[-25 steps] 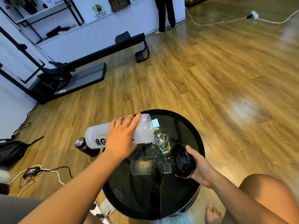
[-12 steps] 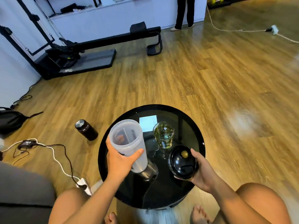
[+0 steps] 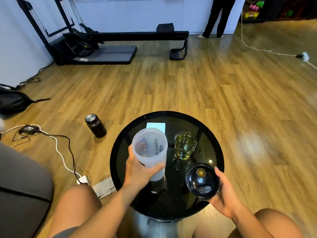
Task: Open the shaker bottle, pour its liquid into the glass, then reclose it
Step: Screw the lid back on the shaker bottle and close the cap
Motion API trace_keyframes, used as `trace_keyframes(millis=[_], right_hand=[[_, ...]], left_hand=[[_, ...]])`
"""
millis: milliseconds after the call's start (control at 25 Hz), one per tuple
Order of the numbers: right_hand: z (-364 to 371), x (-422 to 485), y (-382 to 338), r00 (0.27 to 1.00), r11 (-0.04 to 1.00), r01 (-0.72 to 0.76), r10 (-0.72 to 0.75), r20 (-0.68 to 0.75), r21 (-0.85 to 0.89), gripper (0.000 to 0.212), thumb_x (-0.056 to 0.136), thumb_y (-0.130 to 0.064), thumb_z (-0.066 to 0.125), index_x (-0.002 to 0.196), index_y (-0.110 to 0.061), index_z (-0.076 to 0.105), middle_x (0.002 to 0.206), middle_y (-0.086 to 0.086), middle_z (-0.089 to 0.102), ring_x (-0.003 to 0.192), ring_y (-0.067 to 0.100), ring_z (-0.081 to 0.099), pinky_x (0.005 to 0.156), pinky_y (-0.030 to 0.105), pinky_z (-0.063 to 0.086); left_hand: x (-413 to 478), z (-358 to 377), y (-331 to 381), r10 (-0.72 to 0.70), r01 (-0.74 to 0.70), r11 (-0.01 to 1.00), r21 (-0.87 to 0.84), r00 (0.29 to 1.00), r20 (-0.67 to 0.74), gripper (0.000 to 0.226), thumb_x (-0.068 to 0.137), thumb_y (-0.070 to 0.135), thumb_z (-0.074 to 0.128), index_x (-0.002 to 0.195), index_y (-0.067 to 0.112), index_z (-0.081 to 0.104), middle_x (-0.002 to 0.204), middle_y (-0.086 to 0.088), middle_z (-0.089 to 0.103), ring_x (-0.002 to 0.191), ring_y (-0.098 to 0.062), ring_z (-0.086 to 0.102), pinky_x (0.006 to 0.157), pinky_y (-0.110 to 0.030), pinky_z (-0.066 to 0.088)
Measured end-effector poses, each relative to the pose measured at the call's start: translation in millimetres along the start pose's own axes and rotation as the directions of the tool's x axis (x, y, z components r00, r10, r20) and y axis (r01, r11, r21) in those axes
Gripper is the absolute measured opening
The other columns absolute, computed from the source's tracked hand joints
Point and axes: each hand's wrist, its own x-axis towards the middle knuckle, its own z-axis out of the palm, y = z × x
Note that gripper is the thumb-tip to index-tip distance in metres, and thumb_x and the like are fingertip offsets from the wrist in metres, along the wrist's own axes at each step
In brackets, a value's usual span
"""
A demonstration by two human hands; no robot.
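Note:
The translucent white shaker bottle (image 3: 151,150) stands upright and open-mouthed over the left half of the round black glass table (image 3: 216,146), gripped around its lower body by my left hand (image 3: 139,170). Its inside looks empty. The clear glass (image 3: 185,145) with yellowish liquid stands to its right, near the table's middle. My right hand (image 3: 224,198) holds the black shaker lid (image 3: 202,181), underside up, over the table's front right edge.
A black flask (image 3: 95,125) stands on the wooden floor left of the table. Cables and a power strip (image 3: 82,179) lie further left, beside a grey seat (image 3: 22,186). A person stands by the far white cabinets (image 3: 215,18). My bare knees flank the table.
The bottle went from tipped over the glass and pouring to upright in my left hand. The lid stays in my right hand, moved slightly toward me. The camera view shifted downward and steadied.

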Motion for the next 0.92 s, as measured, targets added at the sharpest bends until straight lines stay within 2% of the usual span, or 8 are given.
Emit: trace_keyframes(millis=[240,360,480,600,680,760,840,920], right_hand=[[11.6,-7.1,-4.2,0.996,0.998,0.049,-0.050,-0.067,-0.028,0.054,0.094,-0.045,0.051,0.127,-0.005,0.064,0.118,0.021,0.072,0.099,0.035,0.074,0.077,0.042,0.062],[12.6,-13.3,-3.1,0.998,0.999,0.029,-0.028,-0.062,0.023,0.053,0.094,-0.045,0.051,0.129,-0.005,0.062,0.118,0.024,0.072,0.095,0.039,0.074,0.076,0.050,0.062],[24.6,-24.7,-16.0,0.996,0.996,0.077,-0.079,-0.044,-0.039,0.071,0.069,-0.055,0.077,0.122,-0.009,0.070,0.118,0.023,0.072,0.099,0.040,0.072,0.092,0.056,0.054],[61.9,-40.2,-58.1,0.961,0.931,0.277,-0.269,0.068,-0.239,0.090,0.040,-0.061,0.092,0.115,-0.017,0.068,0.120,0.024,0.068,0.097,0.033,0.073,0.081,0.050,0.060],[103.2,-52.2,-87.0,0.882,0.738,0.459,-0.445,0.155,-0.495,0.075,0.043,-0.065,0.088,0.100,-0.026,0.057,0.105,0.017,0.067,0.080,0.014,0.070,0.064,0.031,0.059],[148.5,-57.2,-100.3,0.752,0.345,0.585,-0.569,0.332,-0.734,0.065,0.050,-0.062,0.082,0.092,-0.030,0.043,0.087,-0.010,0.061,0.068,0.000,0.057,0.060,0.020,0.048],[186.5,-54.6,-94.3,0.638,-0.087,0.589,-0.560,0.528,-0.803,0.066,0.054,-0.062,0.082,0.096,-0.035,0.039,0.092,-0.018,0.057,0.081,0.006,0.056,0.068,0.027,0.047],[204.2,-47.2,-79.5,0.576,-0.415,0.536,-0.457,0.678,-0.735,0.074,0.057,-0.064,0.080,0.114,-0.031,0.047,0.120,-0.009,0.056,0.109,0.018,0.055,0.086,0.031,0.047]], left_hand=[[4.5,-4.7,-6.8,-0.005,0.004,1.000,0.021,0.999,0.048,0.115,0.056,0.029,0.105,0.148,0.030,0.036,0.141,0.009,0.056,0.135,-0.013,0.054,0.112,-0.028,0.043],[5.0,-5.5,-6.6,-0.014,0.013,1.000,0.017,0.998,0.054,0.113,0.055,0.036,0.105,0.142,0.041,0.033,0.139,0.013,0.055,0.133,-0.011,0.054,0.108,-0.026,0.044],[4.4,-4.7,-5.9,-0.030,0.029,0.999,0.013,0.998,0.062,0.114,0.054,0.040,0.104,0.138,0.049,0.027,0.139,0.014,0.054,0.132,-0.011,0.054,0.109,-0.028,0.046],[4.6,-5.0,-6.8,-0.029,0.028,0.999,0.020,0.997,0.074,0.113,0.055,0.042,0.103,0.135,0.052,0.024,0.138,0.014,0.052,0.131,-0.011,0.053,0.111,-0.034,0.050],[5.6,-5.7,-7.7,-0.029,0.029,1.000,0.002,0.996,0.082,0.113,0.056,0.039,0.104,0.138,0.047,0.028,0.139,0.013,0.053,0.133,-0.012,0.053,0.113,-0.036,0.050],[6.2,-7.1,-7.1,-0.021,0.024,0.999,-0.032,0.996,0.084,0.113,0.056,0.035,0.105,0.142,0.041,0.032,0.138,0.012,0.054,0.134,-0.013,0.054,0.111,-0.033,0.048],[5.6,-8.2,-5.0,-0.017,0.023,0.998,-0.059,0.995,0.098,0.109,0.059,0.031,0.104,0.139,0.043,0.030,0.136,0.014,0.054,0.133,-0.013,0.054,0.107,-0.027,0.045],[4.9,-9.6,-2.5,-0.008,0.018,0.997,-0.076,0.993,0.119,0.106,0.063,0.028,0.103,0.136,0.050,0.028,0.134,0.018,0.054,0.134,-0.011,0.054,0.105,-0.025,0.044]])
